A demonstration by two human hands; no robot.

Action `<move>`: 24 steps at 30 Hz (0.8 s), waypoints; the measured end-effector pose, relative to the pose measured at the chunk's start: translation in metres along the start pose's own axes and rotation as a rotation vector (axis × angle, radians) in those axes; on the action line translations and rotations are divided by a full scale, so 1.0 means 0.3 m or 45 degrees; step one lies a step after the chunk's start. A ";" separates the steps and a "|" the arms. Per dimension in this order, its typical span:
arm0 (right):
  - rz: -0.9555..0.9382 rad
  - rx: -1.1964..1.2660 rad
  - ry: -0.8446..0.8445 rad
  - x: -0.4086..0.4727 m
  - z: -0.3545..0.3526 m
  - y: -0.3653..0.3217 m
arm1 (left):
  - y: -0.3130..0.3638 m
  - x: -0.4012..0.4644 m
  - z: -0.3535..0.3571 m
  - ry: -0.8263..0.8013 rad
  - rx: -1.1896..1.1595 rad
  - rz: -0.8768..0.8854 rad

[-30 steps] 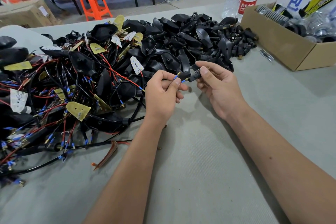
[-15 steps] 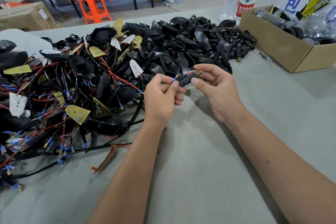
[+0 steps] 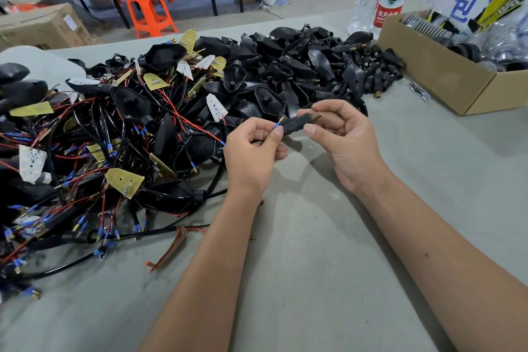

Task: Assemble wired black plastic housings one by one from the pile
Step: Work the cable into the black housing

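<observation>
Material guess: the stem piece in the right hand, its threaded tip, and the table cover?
Stem piece: matte black, looks like moulded plastic or rubber. Threaded tip: yellow metallic sheen, probably brass. Table cover: grey-green, finely ribbed, looks like a fabric or rubber mat.

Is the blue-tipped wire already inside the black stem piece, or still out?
Cannot tell for sure. The blue-tipped wire, pinched by the left hand, meets the black stem piece's end; the junction is hidden.

Both our forearms reach forward, wrists close together. Our left hand (image 3: 253, 148) curls with thumb and forefinger pinched; our right hand (image 3: 347, 137) faces it, fingers (image 3: 310, 130) curled inward.
</observation>
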State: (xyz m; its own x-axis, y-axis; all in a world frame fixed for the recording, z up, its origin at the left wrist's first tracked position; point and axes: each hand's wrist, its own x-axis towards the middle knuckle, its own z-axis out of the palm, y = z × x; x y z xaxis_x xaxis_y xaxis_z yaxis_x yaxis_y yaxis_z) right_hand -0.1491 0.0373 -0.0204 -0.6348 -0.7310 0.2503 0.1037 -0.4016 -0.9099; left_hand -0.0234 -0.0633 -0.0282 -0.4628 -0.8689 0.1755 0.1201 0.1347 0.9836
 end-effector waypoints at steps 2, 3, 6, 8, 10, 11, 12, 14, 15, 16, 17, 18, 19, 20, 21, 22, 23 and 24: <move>-0.009 -0.011 0.001 0.001 -0.001 0.003 | 0.005 -0.001 0.000 0.000 -0.050 -0.024; -0.011 -0.016 0.004 0.002 -0.003 0.005 | 0.007 0.000 -0.001 -0.009 -0.070 -0.037; -0.014 -0.024 0.028 0.005 -0.005 0.011 | 0.012 0.000 -0.004 -0.048 -0.099 -0.076; -0.013 -0.025 0.041 0.007 -0.007 0.014 | 0.012 -0.001 -0.006 -0.063 -0.110 -0.085; -0.007 -0.017 0.044 0.007 -0.008 0.015 | 0.013 -0.002 -0.007 -0.061 -0.115 -0.088; -0.003 -0.010 0.047 0.007 -0.008 0.016 | 0.014 -0.004 -0.007 -0.050 -0.116 -0.090; 0.000 -0.001 0.051 0.008 -0.008 0.016 | 0.015 -0.004 -0.007 -0.034 -0.117 -0.091; 0.008 0.024 0.069 0.009 -0.009 0.016 | 0.016 -0.005 -0.007 -0.002 -0.126 -0.096; 0.017 0.040 0.080 0.009 -0.009 0.014 | 0.017 -0.005 -0.007 0.012 -0.134 -0.102; 0.027 0.057 0.091 0.010 -0.009 0.013 | 0.019 -0.006 -0.007 0.024 -0.145 -0.108; 0.038 0.075 0.101 0.010 -0.009 0.011 | 0.021 -0.006 -0.008 0.034 -0.155 -0.115; 0.048 0.092 0.109 0.011 -0.009 0.009 | 0.022 -0.005 -0.009 0.041 -0.165 -0.121; 0.055 0.104 0.113 0.011 -0.009 0.009 | 0.024 -0.005 -0.009 0.041 -0.173 -0.126; 0.059 0.112 0.114 0.011 -0.008 0.009 | 0.025 -0.006 -0.010 0.037 -0.181 -0.130; 0.060 0.113 0.113 0.011 -0.009 0.009 | 0.027 -0.006 -0.010 0.031 -0.188 -0.133; 0.060 0.111 0.108 0.011 -0.010 0.009 | 0.029 -0.007 -0.011 0.022 -0.197 -0.137; 0.060 0.106 0.104 0.011 -0.010 0.010 | 0.031 -0.007 -0.012 0.010 -0.206 -0.142; 0.061 0.104 0.100 0.011 -0.010 0.010 | 0.032 -0.008 -0.013 -0.007 -0.217 -0.149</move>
State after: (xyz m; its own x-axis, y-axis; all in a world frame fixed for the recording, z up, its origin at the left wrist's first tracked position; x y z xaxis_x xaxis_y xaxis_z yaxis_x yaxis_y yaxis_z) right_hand -0.1533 0.0354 -0.0234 -0.6852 -0.7064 0.1774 0.1956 -0.4131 -0.8894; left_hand -0.0178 -0.0618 -0.0192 -0.4870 -0.8712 0.0612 0.2121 -0.0499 0.9760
